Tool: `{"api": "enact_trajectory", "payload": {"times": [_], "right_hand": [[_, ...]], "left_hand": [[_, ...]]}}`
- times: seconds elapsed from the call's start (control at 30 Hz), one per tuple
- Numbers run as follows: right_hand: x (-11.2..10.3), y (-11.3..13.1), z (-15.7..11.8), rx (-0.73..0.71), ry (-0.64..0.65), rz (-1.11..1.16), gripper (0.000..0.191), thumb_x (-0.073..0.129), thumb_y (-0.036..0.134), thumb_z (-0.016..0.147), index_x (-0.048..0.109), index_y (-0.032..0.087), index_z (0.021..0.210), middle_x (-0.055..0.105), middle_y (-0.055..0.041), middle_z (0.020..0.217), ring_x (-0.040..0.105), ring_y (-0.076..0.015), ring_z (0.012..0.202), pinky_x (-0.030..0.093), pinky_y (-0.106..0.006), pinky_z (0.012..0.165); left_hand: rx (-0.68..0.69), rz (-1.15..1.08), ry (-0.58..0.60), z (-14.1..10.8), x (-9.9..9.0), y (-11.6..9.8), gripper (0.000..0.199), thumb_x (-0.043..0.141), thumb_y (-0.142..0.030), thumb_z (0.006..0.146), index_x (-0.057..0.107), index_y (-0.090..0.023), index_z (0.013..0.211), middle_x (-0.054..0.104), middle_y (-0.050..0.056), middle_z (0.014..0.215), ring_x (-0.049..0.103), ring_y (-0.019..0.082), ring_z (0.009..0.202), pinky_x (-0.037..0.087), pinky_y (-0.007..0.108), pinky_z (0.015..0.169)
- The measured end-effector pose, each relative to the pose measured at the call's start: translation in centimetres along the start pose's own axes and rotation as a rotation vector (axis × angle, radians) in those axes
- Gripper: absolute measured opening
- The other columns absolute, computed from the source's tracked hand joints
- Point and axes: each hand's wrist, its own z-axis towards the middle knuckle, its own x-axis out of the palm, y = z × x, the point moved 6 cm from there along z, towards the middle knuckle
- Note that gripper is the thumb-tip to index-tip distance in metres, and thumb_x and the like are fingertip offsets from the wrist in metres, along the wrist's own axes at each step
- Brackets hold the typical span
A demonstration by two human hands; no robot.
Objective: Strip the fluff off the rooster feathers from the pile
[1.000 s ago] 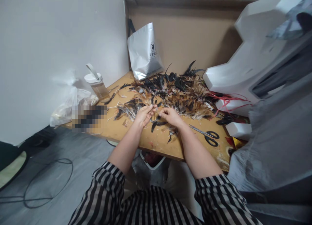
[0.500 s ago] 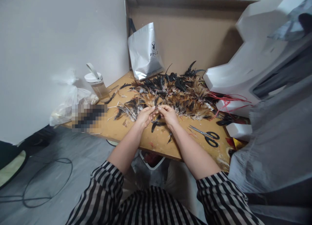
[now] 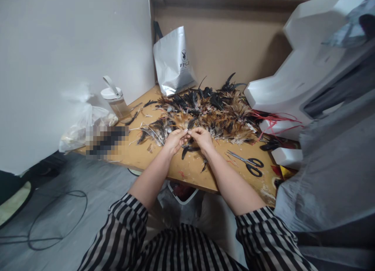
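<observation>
My left hand [image 3: 176,140] and my right hand [image 3: 202,138] meet fingertip to fingertip above the front of the table. Both are closed in a pinch. A dark feather [image 3: 192,123] rises just beyond the fingertips, with tan feathers [image 3: 181,119] fanning out behind it. My left fingers appear to grip the feather's base; what lies between my right thumb and finger is too small to tell. Below the hands, a loose black feather [image 3: 189,150] lies near the table's front edge. Beyond them spreads a large pile of brown and black feathers [image 3: 225,124].
Black-handled scissors [image 3: 253,167] lie right of my right forearm. Red strings [image 3: 275,120] and white foam pieces [image 3: 263,93] are at the right. A silver bag [image 3: 172,63], a lidded bottle [image 3: 117,103] and a plastic bag [image 3: 82,124] stand at the back and left.
My fingertips have shifted slightly and the dark feather between them leans more to the right. The pile, scissors and other things stay where they were.
</observation>
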Motion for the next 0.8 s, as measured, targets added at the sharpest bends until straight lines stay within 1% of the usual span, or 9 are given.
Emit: {"api": "enact_trajectory", "payload": {"times": [0.07,0.13,0.23,0.3,0.37,0.47,0.57,0.7,0.8], "right_hand": [[-0.1,0.2,0.1,-0.01,0.007,0.005,0.025,0.069,0.034,0.054,0.055,0.015,0.062,0.053,0.0036,0.055,0.043,-0.0075,0.051,0.035,-0.022,0.053],[-0.1,0.4,0.1,-0.007,0.043,0.012,0.027,0.071,0.033,0.052,0.056,0.015,0.065,0.055,0.0028,0.058,0.046,-0.0081,0.053,0.036,-0.022,0.055],[0.1,0.7,0.1,0.011,0.131,0.047,0.028,0.07,0.034,0.053,0.057,0.016,0.07,0.058,0.0017,0.061,0.05,-0.0096,0.056,0.038,-0.023,0.057],[0.0,0.9,0.0,0.009,0.159,0.054,0.027,0.068,0.036,0.055,0.058,0.016,0.07,0.057,0.002,0.061,0.049,-0.0095,0.055,0.037,-0.023,0.056],[-0.2,1.0,0.0,-0.004,0.142,0.029,0.025,0.067,0.037,0.057,0.057,0.016,0.066,0.055,0.003,0.058,0.047,-0.0087,0.053,0.036,-0.022,0.054],[-0.8,0.8,0.1,-0.011,0.06,-0.009,0.025,0.067,0.038,0.057,0.055,0.016,0.059,0.051,0.0046,0.052,0.042,-0.0076,0.05,0.033,-0.022,0.052],[-1.2,0.5,0.3,-0.017,0.004,0.002,0.027,0.068,0.039,0.055,0.054,0.015,0.056,0.051,0.0043,0.054,0.042,-0.0077,0.051,0.033,-0.022,0.053],[-1.2,0.1,0.5,-0.007,0.049,0.02,0.029,0.07,0.04,0.054,0.056,0.015,0.057,0.053,0.0032,0.057,0.044,-0.0083,0.054,0.033,-0.022,0.054],[-1.3,0.2,0.4,0.014,0.107,0.014,0.03,0.07,0.041,0.054,0.055,0.015,0.056,0.049,0.0044,0.053,0.041,-0.0073,0.051,0.031,-0.022,0.052]], "left_hand": [[0.01,0.041,0.002,0.1,-0.1,0.0,0.021,0.07,-0.025,0.062,0.055,-0.01,0.065,0.06,0.002,0.057,0.054,0.005,0.049,0.039,0.014,0.047],[0.028,0.09,0.0,0.1,-0.2,0.0,0.022,0.07,-0.026,0.062,0.055,-0.01,0.063,0.06,0.002,0.055,0.052,0.005,0.046,0.038,0.015,0.045],[0.053,0.133,0.01,0.1,-0.1,-0.1,0.021,0.069,-0.027,0.063,0.057,-0.01,0.063,0.06,0.002,0.055,0.051,0.005,0.045,0.038,0.015,0.045],[0.057,0.148,0.027,0.0,0.1,-0.2,0.019,0.068,-0.026,0.064,0.059,-0.009,0.064,0.06,0.003,0.057,0.052,0.004,0.047,0.039,0.015,0.047],[0.046,0.17,0.044,-0.1,0.3,-0.1,0.017,0.067,-0.024,0.065,0.06,-0.008,0.065,0.061,0.004,0.058,0.052,0.005,0.048,0.04,0.015,0.048],[0.022,0.19,0.065,-0.2,0.4,0.0,0.015,0.066,-0.022,0.066,0.061,-0.008,0.066,0.062,0.005,0.062,0.054,0.005,0.05,0.041,0.016,0.049],[0.002,0.188,0.103,-0.2,0.6,0.1,0.015,0.066,-0.021,0.067,0.062,-0.007,0.07,0.064,0.007,0.066,0.055,0.005,0.052,0.042,0.015,0.05],[-0.029,0.197,0.17,-0.6,1.0,0.1,0.017,0.065,-0.023,0.067,0.064,-0.007,0.073,0.065,0.008,0.068,0.056,0.007,0.055,0.042,0.015,0.049],[-0.053,0.233,0.209,-0.9,1.3,-0.1,0.018,0.066,-0.025,0.066,0.064,-0.008,0.07,0.063,0.007,0.059,0.054,0.006,0.049,0.039,0.014,0.045]]}}
